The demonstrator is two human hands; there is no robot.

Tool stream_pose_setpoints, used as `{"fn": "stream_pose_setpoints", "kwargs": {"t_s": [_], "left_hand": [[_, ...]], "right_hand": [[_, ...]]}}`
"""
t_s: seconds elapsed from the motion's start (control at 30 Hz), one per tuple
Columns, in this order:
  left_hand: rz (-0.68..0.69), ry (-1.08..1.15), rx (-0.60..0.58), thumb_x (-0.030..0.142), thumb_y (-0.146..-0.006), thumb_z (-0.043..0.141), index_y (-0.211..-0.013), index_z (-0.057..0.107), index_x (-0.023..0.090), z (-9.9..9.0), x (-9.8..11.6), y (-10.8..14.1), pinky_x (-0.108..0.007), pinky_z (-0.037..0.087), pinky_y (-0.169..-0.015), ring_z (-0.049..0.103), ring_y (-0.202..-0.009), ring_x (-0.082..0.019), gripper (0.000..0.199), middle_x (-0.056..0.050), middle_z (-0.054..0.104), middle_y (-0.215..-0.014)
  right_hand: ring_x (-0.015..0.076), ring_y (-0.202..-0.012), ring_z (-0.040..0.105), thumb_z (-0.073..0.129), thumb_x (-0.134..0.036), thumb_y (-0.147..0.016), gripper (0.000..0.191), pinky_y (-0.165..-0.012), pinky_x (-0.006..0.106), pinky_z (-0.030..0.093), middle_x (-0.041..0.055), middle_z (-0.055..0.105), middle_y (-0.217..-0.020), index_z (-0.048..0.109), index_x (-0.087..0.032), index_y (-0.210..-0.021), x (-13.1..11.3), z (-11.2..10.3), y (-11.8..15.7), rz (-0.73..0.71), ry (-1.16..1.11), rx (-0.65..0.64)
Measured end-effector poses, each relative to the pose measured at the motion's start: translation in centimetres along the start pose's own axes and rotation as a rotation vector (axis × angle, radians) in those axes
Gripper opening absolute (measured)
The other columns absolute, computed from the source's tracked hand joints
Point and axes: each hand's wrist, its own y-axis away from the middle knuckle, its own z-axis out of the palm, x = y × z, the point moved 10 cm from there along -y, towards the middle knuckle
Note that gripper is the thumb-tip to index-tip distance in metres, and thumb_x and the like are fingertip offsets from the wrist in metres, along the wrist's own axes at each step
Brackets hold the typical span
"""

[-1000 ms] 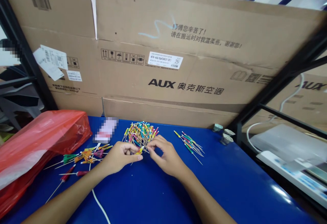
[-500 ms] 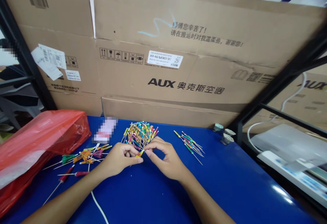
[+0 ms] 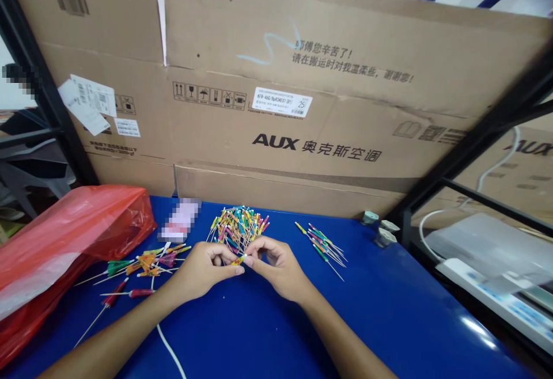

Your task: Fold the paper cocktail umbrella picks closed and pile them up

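Between my two hands is a small yellow paper cocktail umbrella [image 3: 237, 261], folded up. My left hand [image 3: 208, 266] is closed round its paper part. With thumb and forefinger, my right hand [image 3: 273, 264] pinches its white tip. Just beyond my fingers lies a heap of folded cocktail umbrellas [image 3: 237, 226] in many colours, their wooden sticks crossing. A smaller group of folded umbrellas [image 3: 319, 241] rests to the right. Left of my left hand are several looser, partly opened umbrellas [image 3: 147, 262], and two red umbrellas [image 3: 113, 295] lie nearer to me.
A red plastic bag [image 3: 116, 212] covers the table's left side, beside a blurred pink card [image 3: 179, 220]. A white cable [image 3: 170, 344] runs under my left forearm. Small pale green objects [image 3: 386, 232] stand at the back right. A cardboard wall [image 3: 276, 177] closes off the far edge.
My right thumb and forefinger have closed in a little on the yellow umbrella's tip. The whole view has shifted slightly; the heaps lie as before.
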Motion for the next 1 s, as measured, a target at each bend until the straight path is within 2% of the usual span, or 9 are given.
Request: {"fn": "stream_pose_setpoints", "kwargs": {"t_s": [0.37, 0.7, 0.8, 0.9, 1.0], "left_hand": [[0.060, -0.103, 0.024, 0.039, -0.077, 0.074, -0.080, 0.077, 0.017, -0.3, 1.3, 0.2, -0.021, 0.029, -0.048, 0.040, -0.051, -0.010, 0.022, 0.001, 0.060, -0.061], [0.063, -0.035, 0.037, 0.041, -0.078, 0.073, -0.077, 0.074, 0.015, 0.0, 1.2, 0.4, -0.021, 0.030, -0.049, 0.042, -0.052, -0.010, 0.026, 0.001, 0.057, -0.058], [0.046, -0.006, 0.065, 0.043, -0.078, 0.073, -0.077, 0.072, 0.015, -0.2, 0.8, 0.3, -0.021, 0.030, -0.049, 0.041, -0.051, -0.010, 0.029, 0.002, 0.056, -0.057], [0.044, 0.003, 0.079, 0.044, -0.077, 0.073, -0.075, 0.070, 0.015, -0.2, 0.7, 0.2, -0.021, 0.029, -0.048, 0.041, -0.051, -0.010, 0.029, 0.002, 0.056, -0.056], [0.042, -0.005, 0.088, 0.044, -0.077, 0.073, -0.074, 0.069, 0.015, -0.3, 0.8, 0.3, -0.020, 0.029, -0.048, 0.041, -0.050, -0.009, 0.030, 0.002, 0.055, -0.055]], "right_hand": [[0.0157, -0.078, 0.058, 0.067, -0.034, -0.088, 0.014, -0.074, 0.030, 0.048, 0.0021, 0.063, -0.083, 0.065, -0.020, -0.091, -1.1, 0.4, 0.1, -0.055, 0.136, -0.023], [0.0158, -0.078, 0.059, 0.066, -0.034, -0.090, 0.015, -0.075, 0.030, 0.048, 0.0025, 0.064, -0.084, 0.067, -0.019, -0.092, -0.8, 0.4, 0.1, -0.070, 0.140, -0.032], [0.0176, -0.085, 0.060, 0.066, -0.033, -0.089, 0.016, -0.079, 0.032, 0.049, 0.0044, 0.065, -0.091, 0.069, -0.021, -0.099, -1.5, 0.5, 0.1, -0.109, 0.151, -0.037], [0.0195, -0.092, 0.060, 0.069, -0.033, -0.087, 0.029, -0.082, 0.034, 0.049, 0.0071, 0.066, -0.104, 0.066, -0.023, -0.114, -1.8, 0.4, 0.1, -0.127, 0.135, -0.015], [0.0197, -0.091, 0.060, 0.070, -0.033, -0.087, 0.027, -0.080, 0.034, 0.050, 0.0078, 0.065, -0.105, 0.066, -0.023, -0.112, -1.5, 0.3, 0.1, -0.125, 0.089, 0.041]]}}
